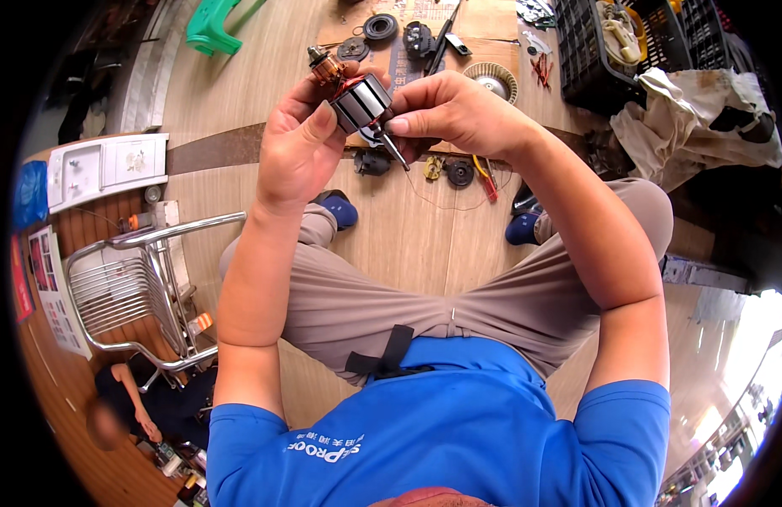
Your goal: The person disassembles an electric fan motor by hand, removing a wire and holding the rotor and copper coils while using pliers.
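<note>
Held up between my two hands is a motor armature (362,101), with a silver laminated core, a copper commutator end pointing up and left, and a thin steel shaft slanting down to the right. My left hand (302,139) is closed round the core's left side, thumb pressed on it. At the lower right, my right hand (458,114) pinches the armature near its shaft; some of its fingers are hidden behind the part. Beneath, on the floor, lie a dark motor piece (371,162), a small brass-coloured part (433,168), a round black part (460,173) and red-and-yellow-handled pliers (489,182).
A flattened cardboard sheet (509,51) carries a round fan wheel (492,81), a black ring (380,27) and other dark parts. Black crates (594,76) stand at the right beside a dirty cloth (695,127). A green stool (214,29) is far left; a metal chair (125,287) and another person (138,406) are at left.
</note>
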`<state>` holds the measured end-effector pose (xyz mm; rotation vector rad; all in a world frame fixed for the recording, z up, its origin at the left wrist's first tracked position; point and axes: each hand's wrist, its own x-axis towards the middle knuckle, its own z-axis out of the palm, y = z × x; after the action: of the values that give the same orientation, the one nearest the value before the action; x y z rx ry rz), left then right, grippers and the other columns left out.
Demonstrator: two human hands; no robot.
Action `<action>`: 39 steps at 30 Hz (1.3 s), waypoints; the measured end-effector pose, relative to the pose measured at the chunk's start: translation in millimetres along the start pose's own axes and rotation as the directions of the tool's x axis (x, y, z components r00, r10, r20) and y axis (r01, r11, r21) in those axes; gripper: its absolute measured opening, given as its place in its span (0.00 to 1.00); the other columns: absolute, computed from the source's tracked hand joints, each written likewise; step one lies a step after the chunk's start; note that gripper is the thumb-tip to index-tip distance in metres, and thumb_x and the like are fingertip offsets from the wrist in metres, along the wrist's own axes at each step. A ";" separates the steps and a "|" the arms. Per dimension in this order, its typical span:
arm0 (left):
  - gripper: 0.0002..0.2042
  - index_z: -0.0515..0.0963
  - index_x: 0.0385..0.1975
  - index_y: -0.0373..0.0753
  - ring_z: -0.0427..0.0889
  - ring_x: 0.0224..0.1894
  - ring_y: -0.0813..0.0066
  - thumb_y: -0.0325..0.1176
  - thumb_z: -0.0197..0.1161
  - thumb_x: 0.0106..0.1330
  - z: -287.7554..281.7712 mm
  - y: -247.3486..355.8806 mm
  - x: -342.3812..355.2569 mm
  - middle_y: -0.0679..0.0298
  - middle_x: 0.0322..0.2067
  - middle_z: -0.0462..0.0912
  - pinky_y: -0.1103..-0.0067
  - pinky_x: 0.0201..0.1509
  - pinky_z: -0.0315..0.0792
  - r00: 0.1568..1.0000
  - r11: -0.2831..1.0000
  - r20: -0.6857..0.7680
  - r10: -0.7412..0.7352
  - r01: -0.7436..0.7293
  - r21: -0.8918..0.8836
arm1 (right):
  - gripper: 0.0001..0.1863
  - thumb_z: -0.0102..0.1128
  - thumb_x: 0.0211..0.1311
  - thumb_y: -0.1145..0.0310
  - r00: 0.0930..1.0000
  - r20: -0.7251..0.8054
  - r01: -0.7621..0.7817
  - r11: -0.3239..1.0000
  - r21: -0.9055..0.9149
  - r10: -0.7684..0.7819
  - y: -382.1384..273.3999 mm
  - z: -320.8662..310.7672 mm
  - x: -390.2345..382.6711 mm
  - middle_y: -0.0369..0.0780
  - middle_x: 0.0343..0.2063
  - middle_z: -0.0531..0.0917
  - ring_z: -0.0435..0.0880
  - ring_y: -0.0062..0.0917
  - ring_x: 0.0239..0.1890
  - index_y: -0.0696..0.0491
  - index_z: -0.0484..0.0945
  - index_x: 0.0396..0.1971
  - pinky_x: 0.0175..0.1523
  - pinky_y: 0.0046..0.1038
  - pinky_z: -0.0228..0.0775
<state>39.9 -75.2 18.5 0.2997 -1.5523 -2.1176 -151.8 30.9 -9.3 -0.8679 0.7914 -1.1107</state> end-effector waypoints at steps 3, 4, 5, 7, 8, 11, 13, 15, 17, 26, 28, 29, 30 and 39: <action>0.28 0.65 0.60 0.30 0.68 0.63 0.49 0.42 0.61 0.66 2.2 0.9 -1.0 0.42 0.58 0.70 0.62 0.66 0.64 1.000 1.000 0.012 -0.012 0.012 0.004 | 0.10 0.59 0.65 0.68 1.000 0.004 -0.007 0.998 0.060 0.007 2.1 -0.8 -1.3 0.35 0.26 0.83 0.82 0.16 0.28 0.59 0.80 0.39 0.36 0.21 0.76; 0.28 0.65 0.60 0.30 0.68 0.63 0.49 0.42 0.61 0.66 1.1 1.2 -1.3 0.42 0.58 0.70 0.62 0.66 0.64 1.000 1.000 0.012 -0.014 0.014 0.004 | 0.10 0.59 0.65 0.68 1.000 0.004 -0.007 0.998 0.062 0.007 2.4 -0.9 -1.4 0.35 0.26 0.83 0.82 0.16 0.28 0.59 0.80 0.39 0.36 0.21 0.76; 0.28 0.64 0.60 0.29 0.68 0.63 0.49 0.42 0.61 0.66 -1.0 1.9 -1.5 0.42 0.58 0.69 0.62 0.67 0.63 0.999 0.999 0.044 -0.031 0.032 -0.020 | 0.11 0.59 0.66 0.66 0.999 -0.035 -0.008 0.999 0.046 0.010 2.0 -0.9 -1.5 0.36 0.27 0.83 0.82 0.17 0.28 0.59 0.80 0.39 0.37 0.21 0.76; 0.28 0.64 0.60 0.29 0.67 0.64 0.49 0.42 0.61 0.66 -1.3 2.5 -2.1 0.42 0.58 0.69 0.62 0.67 0.63 0.996 0.998 0.076 -0.048 0.052 -0.045 | 0.11 0.59 0.66 0.65 0.994 -0.105 0.023 0.999 0.036 -0.020 0.3 -1.8 -1.5 0.36 0.26 0.83 0.82 0.18 0.27 0.58 0.80 0.38 0.37 0.21 0.76; 0.28 0.64 0.60 0.29 0.68 0.63 0.49 0.41 0.60 0.66 0.2 3.1 -2.5 0.42 0.59 0.69 0.63 0.67 0.64 0.996 0.998 0.078 -0.041 0.044 -0.037 | 0.11 0.59 0.66 0.65 0.994 -0.105 0.023 0.999 0.038 -0.019 -2.1 -2.8 -1.6 0.36 0.26 0.83 0.82 0.18 0.27 0.58 0.80 0.38 0.37 0.21 0.76; 0.27 0.65 0.59 0.28 0.70 0.62 0.52 0.39 0.61 0.66 0.8 6.2 -3.4 0.44 0.59 0.70 0.65 0.66 0.65 0.996 0.997 0.056 -0.071 0.071 0.003 | 0.10 0.58 0.67 0.67 0.969 -0.199 0.110 0.979 -0.173 -0.144 -6.6 -11.3 -2.2 0.35 0.26 0.83 0.81 0.17 0.28 0.58 0.81 0.37 0.37 0.20 0.76; 0.27 0.65 0.59 0.28 0.71 0.61 0.55 0.38 0.62 0.66 1.4 8.0 -3.6 0.45 0.58 0.70 0.67 0.65 0.66 0.994 0.994 0.029 -0.108 0.107 0.034 | 0.09 0.59 0.65 0.69 0.925 -0.294 0.179 0.958 -0.222 -0.241 -9.5 -10.0 -1.8 0.34 0.23 0.82 0.78 0.13 0.24 0.61 0.82 0.36 0.32 0.17 0.72; 0.21 0.69 0.56 0.29 0.77 0.53 0.72 0.26 0.62 0.64 4.1 8.6 -2.3 0.56 0.51 0.78 0.76 0.59 0.71 0.994 0.950 -0.021 -0.111 0.112 0.291 | 0.09 0.59 0.65 0.69 0.903 -0.324 0.206 0.947 -0.248 -0.282 -12.7 -11.6 -3.1 0.34 0.23 0.82 0.79 0.13 0.25 0.61 0.82 0.36 0.32 0.16 0.72; 0.20 0.70 0.54 0.28 0.78 0.50 0.75 0.25 0.63 0.63 7.5 8.8 -3.0 0.58 0.49 0.79 0.78 0.57 0.72 0.981 0.900 -0.111 -0.161 0.192 0.391 | 0.09 0.59 0.65 0.72 0.898 -0.271 0.228 0.892 -0.390 -0.347 -14.8 -14.6 -6.4 0.34 0.28 0.83 0.80 0.15 0.30 0.61 0.81 0.40 0.39 0.18 0.75; 0.14 0.70 0.50 0.30 0.80 0.46 0.70 0.26 0.61 0.66 -25.1 6.9 2.3 0.59 0.45 0.79 0.73 0.56 0.74 0.876 0.904 -0.479 0.055 0.161 0.397 | 0.06 0.61 0.57 0.69 0.848 0.070 0.254 0.286 -0.924 -0.525 -25.9 -9.7 -27.2 0.42 0.27 0.81 0.80 0.38 0.30 0.54 0.81 0.33 0.35 0.33 0.72; 0.14 0.70 0.49 0.31 0.81 0.45 0.65 0.29 0.59 0.67 -39.9 15.9 1.8 0.55 0.45 0.79 0.69 0.55 0.76 0.887 0.996 -0.454 0.087 -0.066 0.063 | 0.06 0.60 0.58 0.68 0.846 0.097 0.237 0.205 -0.950 -0.525 -21.5 -11.5 -27.1 0.42 0.28 0.81 0.80 0.41 0.32 0.53 0.80 0.33 0.35 0.36 0.72; 0.14 0.70 0.49 0.31 0.81 0.47 0.58 0.32 0.56 0.69 -46.8 19.9 1.5 0.51 0.46 0.78 0.65 0.54 0.77 0.893 0.994 -0.438 0.106 -0.107 0.022 | 0.06 0.59 0.59 0.68 0.855 0.064 0.188 0.191 -0.964 -0.515 -18.7 -11.8 -26.2 0.41 0.28 0.81 0.80 0.40 0.32 0.53 0.80 0.33 0.36 0.36 0.72; 0.14 0.70 0.49 0.31 0.81 0.47 0.58 0.32 0.56 0.69 -50.9 24.1 0.8 0.51 0.46 0.78 0.65 0.54 0.77 0.891 0.993 -0.437 0.120 -0.117 0.034 | 0.06 0.58 0.60 0.67 0.863 0.030 0.136 0.174 -0.975 -0.505 -16.2 -12.9 -25.4 0.41 0.29 0.81 0.80 0.39 0.33 0.52 0.80 0.33 0.36 0.36 0.72; 0.19 0.68 0.51 0.27 0.75 0.55 0.45 0.36 0.56 0.69 -84.2 73.5 -3.0 0.42 0.51 0.74 0.56 0.63 0.71 0.756 0.921 -0.596 0.270 -0.383 -0.068 | 0.10 0.55 0.63 0.66 0.815 -0.104 0.019 0.205 -0.978 -0.570 13.4 -60.2 -8.0 0.44 0.31 0.83 0.81 0.41 0.36 0.50 0.80 0.42 0.39 0.37 0.73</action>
<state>99.5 -160.5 59.5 0.5075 -0.9536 -1.6594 -201.1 30.2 -47.4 -1.9420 1.8974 -1.1327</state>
